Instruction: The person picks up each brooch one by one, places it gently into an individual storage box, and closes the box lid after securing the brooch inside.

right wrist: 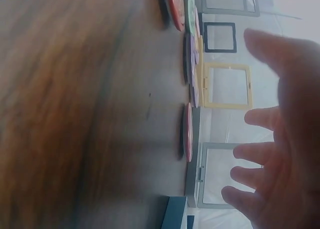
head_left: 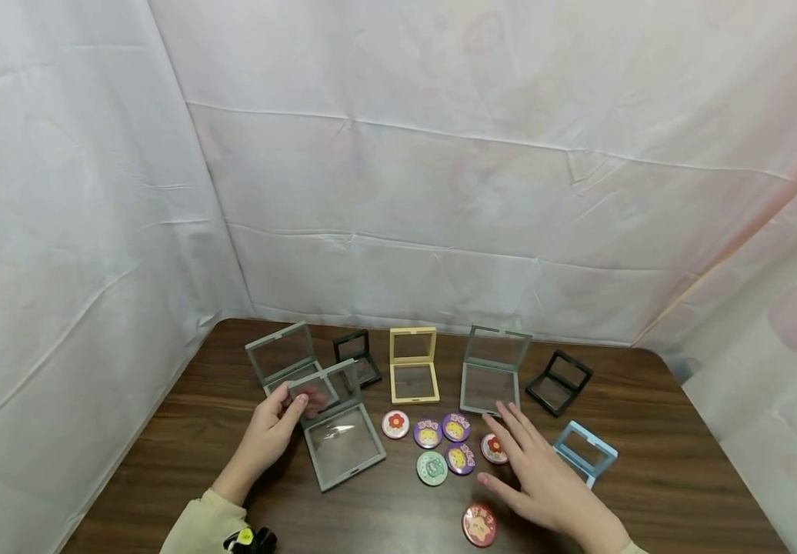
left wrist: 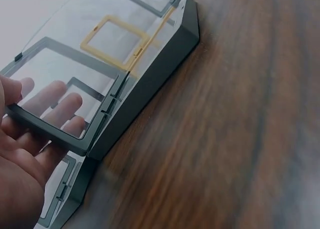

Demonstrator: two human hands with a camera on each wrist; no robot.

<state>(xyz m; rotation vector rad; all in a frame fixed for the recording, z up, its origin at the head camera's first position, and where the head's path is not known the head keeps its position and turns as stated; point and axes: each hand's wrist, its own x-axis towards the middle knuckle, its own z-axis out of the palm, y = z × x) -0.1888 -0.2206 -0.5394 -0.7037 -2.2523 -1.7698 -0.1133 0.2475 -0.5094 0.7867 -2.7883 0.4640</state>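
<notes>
At the left of the table, my left hand [head_left: 265,435] holds the raised lid of a large grey clear-film display case [head_left: 345,448], which stands open. In the left wrist view the thumb is in front of the lid's edge and the fingers [left wrist: 70,106] show through the film. My right hand [head_left: 544,485] hovers palm down with fingers spread, holding nothing. Beside its fingers lies a red-flower badge [head_left: 492,448]. Left of the hand are purple badges [head_left: 461,459], a green badge [head_left: 431,468] and another flower badge [head_left: 395,424]. A red star badge [head_left: 478,525] lies nearest me.
Behind stand a second grey case [head_left: 281,378], a black case [head_left: 365,371], a yellow case [head_left: 415,384], another grey case [head_left: 491,387] and another black case [head_left: 552,394], all open. A blue case [head_left: 581,462] is partly behind my right hand. White curtains [head_left: 398,192] border the table.
</notes>
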